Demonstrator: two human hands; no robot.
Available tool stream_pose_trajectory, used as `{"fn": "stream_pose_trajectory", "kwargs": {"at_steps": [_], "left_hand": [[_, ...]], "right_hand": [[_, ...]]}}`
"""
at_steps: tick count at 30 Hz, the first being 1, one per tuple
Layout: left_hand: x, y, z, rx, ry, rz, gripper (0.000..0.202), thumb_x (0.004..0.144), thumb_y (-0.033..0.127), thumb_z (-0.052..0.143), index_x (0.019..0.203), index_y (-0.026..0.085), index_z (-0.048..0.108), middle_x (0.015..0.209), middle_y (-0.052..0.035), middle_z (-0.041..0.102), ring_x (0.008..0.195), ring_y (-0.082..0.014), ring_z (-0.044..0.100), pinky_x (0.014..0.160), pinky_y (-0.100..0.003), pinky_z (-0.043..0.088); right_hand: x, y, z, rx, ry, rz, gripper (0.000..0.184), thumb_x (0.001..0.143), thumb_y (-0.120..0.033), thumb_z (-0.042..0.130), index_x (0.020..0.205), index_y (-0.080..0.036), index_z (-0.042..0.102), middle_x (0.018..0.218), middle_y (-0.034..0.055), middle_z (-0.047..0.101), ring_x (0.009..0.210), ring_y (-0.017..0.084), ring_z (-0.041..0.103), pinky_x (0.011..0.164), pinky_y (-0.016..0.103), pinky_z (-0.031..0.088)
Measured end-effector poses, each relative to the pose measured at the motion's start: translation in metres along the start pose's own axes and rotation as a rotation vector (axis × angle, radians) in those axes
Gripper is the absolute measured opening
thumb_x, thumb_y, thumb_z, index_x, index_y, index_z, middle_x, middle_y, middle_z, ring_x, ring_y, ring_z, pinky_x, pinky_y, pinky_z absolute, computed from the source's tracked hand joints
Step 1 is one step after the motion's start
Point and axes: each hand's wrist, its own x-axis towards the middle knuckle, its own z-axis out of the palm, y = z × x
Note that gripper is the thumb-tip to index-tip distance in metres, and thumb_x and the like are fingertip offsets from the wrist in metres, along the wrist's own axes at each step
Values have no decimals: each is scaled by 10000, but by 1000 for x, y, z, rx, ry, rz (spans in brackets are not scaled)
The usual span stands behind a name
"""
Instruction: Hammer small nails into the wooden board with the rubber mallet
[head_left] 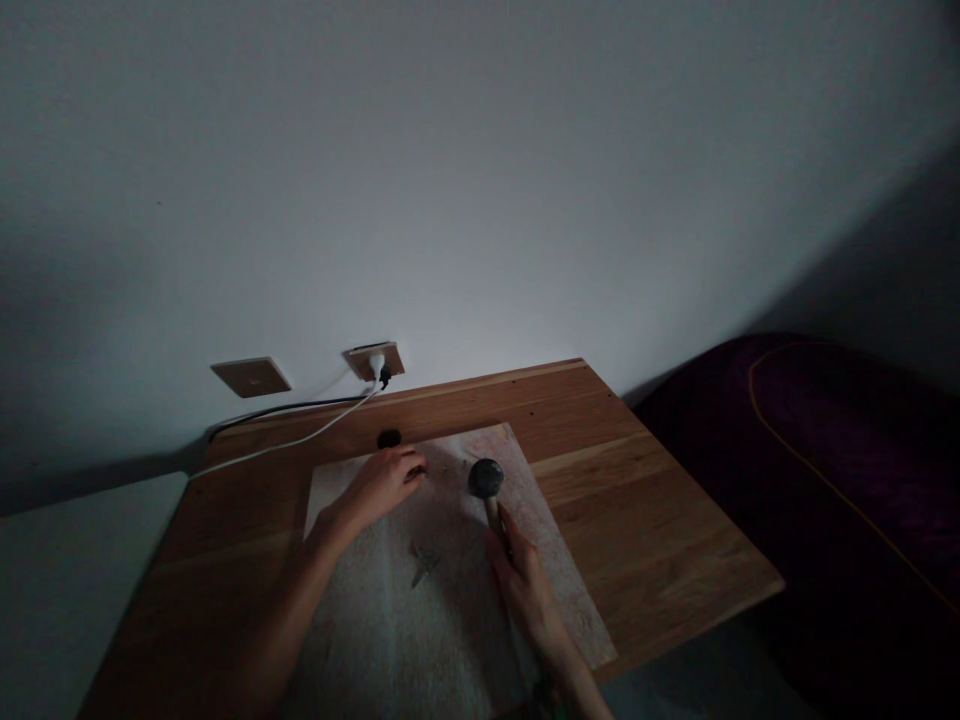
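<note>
My right hand (pixel 521 575) is wrapped round the handle of a rubber mallet (pixel 486 478), whose round black head points away from me over a pale board (pixel 375 610). Near the board's far edge, my left hand (pixel 394 475) has its fingers curled together and tips down; whatever they pinch is too small to make out. A small heap of thin metal pieces, possibly nails (pixel 424 565), lies on the board between my forearms. Some tiny specks (pixel 445 468) show just right of my left fingertips. The light is dim.
The board rests on a wooden desk (pixel 660 530) against a white wall. A wall socket (pixel 390 358) holds plugs with a white cable (pixel 315 432) and a black cable (pixel 285 407). A round dark hole (pixel 389 438) is behind the board. Dark purple fabric (pixel 847 430) lies at right.
</note>
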Motion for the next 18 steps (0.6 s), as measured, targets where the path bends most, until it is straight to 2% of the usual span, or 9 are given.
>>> {"fn": "stream_pose_trajectory", "kwargs": {"at_steps": [4, 8, 12, 18], "left_hand": [[6, -2, 8, -46, 18, -11, 113, 936, 115, 654, 931, 200, 730, 966, -45, 733, 888, -211, 709, 794, -282, 476], [11, -8, 22, -149, 80, -21, 99, 917, 111, 675, 935, 202, 711, 982, -50, 747, 907, -214, 712, 810, -284, 493], [8, -13, 33, -183, 147, 6, 90, 919, 139, 696, 859, 200, 666, 925, -37, 715, 880, -205, 688, 794, -284, 489], [5, -25, 42, -225, 245, 41, 157, 898, 146, 723, 813, 198, 601, 862, -14, 657, 818, -186, 647, 757, -275, 473]], "right_hand": [[0, -2, 0, 42, -39, 40, 459, 973, -468, 580, 1340, -229, 716, 1172, 95, 800, 1182, 302, 715, 888, 366, 629], [0, -1, 1, 21, -33, 27, 495, 981, -443, 538, 1373, -183, 692, 1272, 127, 771, 1255, 297, 690, 975, 381, 611], [0, -2, 1, -20, -29, 45, 508, 980, -442, 539, 1388, -175, 682, 1283, 135, 769, 1312, 302, 662, 1022, 405, 598], [1, -5, 0, -25, -60, 42, 505, 996, -465, 517, 1381, -184, 683, 1362, 149, 729, 1249, 308, 702, 1025, 406, 595]]}}
